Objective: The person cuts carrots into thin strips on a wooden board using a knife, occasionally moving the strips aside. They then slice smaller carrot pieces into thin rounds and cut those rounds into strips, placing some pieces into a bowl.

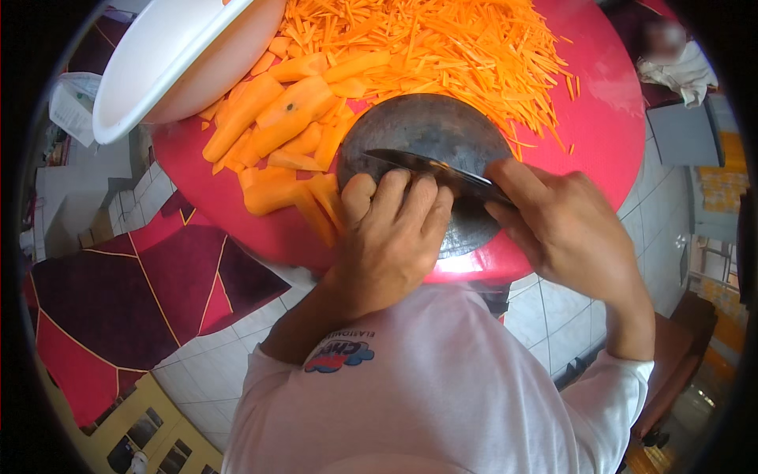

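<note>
My right hand grips the handle of a kitchen knife, whose dark blade lies across a round, dark chopping board. A bit of orange carrot sticks to the blade. Curled fingers of my left hand press down on the board beside the blade; whatever is beneath them is hidden. Peeled carrot pieces lie in a heap left of the board, some close to my left wrist. Behind the board spreads a large pile of carrot strips.
A big white basin stands tilted at the upper left of the round red table. A chair with a dark and red patterned cover is at the left. Another person is partly visible at the upper right.
</note>
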Demonstrator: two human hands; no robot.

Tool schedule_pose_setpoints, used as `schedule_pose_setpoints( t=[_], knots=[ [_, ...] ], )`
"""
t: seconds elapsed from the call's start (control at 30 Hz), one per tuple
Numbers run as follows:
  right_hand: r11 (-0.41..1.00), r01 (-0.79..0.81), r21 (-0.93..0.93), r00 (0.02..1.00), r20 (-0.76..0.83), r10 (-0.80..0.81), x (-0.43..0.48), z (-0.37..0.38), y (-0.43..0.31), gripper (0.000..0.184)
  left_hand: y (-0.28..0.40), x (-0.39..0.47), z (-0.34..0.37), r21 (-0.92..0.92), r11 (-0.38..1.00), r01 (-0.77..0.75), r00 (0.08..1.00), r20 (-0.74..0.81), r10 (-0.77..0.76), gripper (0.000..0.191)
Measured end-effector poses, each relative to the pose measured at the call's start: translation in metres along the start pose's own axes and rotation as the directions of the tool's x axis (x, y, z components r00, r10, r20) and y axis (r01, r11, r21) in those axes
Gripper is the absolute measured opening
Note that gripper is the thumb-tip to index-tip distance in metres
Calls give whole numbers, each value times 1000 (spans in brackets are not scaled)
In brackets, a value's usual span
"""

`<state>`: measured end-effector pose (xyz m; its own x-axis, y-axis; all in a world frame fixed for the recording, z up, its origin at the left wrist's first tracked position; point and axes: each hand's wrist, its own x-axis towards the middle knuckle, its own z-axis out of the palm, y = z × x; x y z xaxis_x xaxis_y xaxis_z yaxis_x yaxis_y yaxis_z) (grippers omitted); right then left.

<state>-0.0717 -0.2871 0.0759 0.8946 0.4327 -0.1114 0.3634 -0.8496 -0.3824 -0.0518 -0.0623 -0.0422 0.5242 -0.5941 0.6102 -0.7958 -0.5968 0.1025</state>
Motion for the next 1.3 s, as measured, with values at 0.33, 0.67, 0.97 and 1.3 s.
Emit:
schedule_pose_setpoints(
  t=[0.33,0.67,0.97,1.3],
  knots=[
    [1000,-20,-6,999,24,20,-2,-1,-2,29,1,1,-5,-23,1000,9,999,35,-8,28],
    [1000,8,28,999,-31,-8,4,6,-4,30,2,2,-2,-16,1000,-10,1000,-25,9,20],
    [1000,17,11,999,-37,-16,2,5,-4,28,5,1,-15,-61,998,27,995,94,-21,34],
    [1000,28,2,998,-51,-28,4,11,-2,28,6,-1,-15,-56,998,20,994,104,-14,32]
  ],
)
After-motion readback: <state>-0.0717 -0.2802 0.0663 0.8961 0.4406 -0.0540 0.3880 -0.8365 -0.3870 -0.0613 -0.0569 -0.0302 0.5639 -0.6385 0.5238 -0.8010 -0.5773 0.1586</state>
